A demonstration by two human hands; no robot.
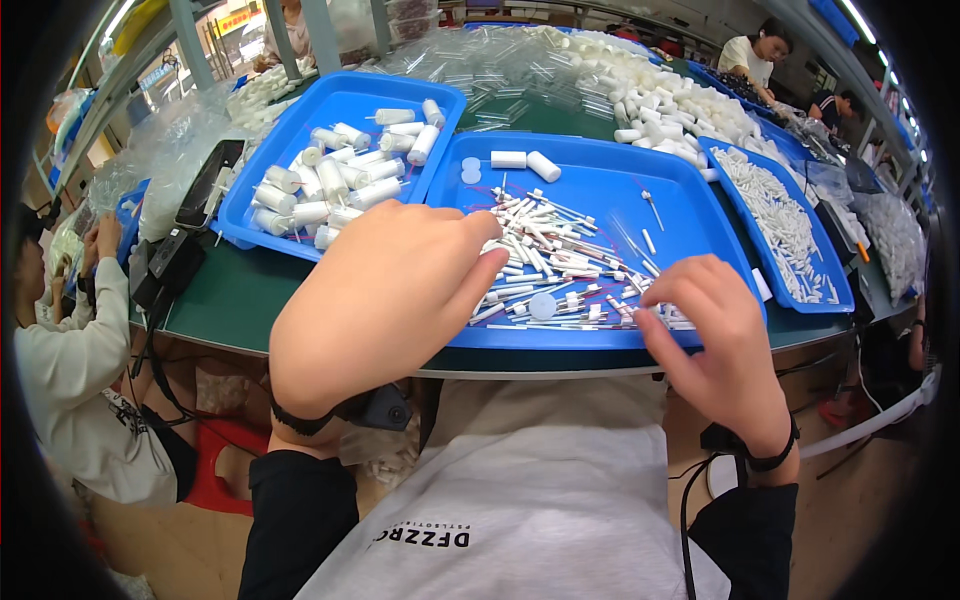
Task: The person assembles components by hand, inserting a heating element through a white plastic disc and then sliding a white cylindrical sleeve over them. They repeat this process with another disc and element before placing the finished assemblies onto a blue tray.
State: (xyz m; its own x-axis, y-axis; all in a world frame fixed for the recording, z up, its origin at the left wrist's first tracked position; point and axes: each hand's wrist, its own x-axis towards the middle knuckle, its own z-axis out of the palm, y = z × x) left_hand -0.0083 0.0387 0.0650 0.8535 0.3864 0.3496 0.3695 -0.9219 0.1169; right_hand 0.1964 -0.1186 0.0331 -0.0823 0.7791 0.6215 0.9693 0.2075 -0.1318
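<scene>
My left hand (pixel 385 285) is held over the near left of the middle blue tray (pixel 650 170), its fingers curled with the tips hidden behind the hand. Whatever it holds cannot be seen. At the tray's right front, my right hand (pixel 715 335) has thumb and forefinger drawn together at the edge of a heap of thin white sticks and tubes (pixel 545 240). Anything between them is too small to name. Fine red threads run through the heap. A round translucent disc (pixel 543 306) lies on it, and two white cylinders (pixel 508 159) rest toward the back.
Left stands a blue tray (pixel 240 215) of white cylinders with protruding pins. Right is a blue tray (pixel 835 285) of small white tubes. More white cylinders (pixel 660 105) and clear plastic bags (pixel 480 60) spread behind. Co-workers sit at left (pixel 75 340) and far right (pixel 755 60).
</scene>
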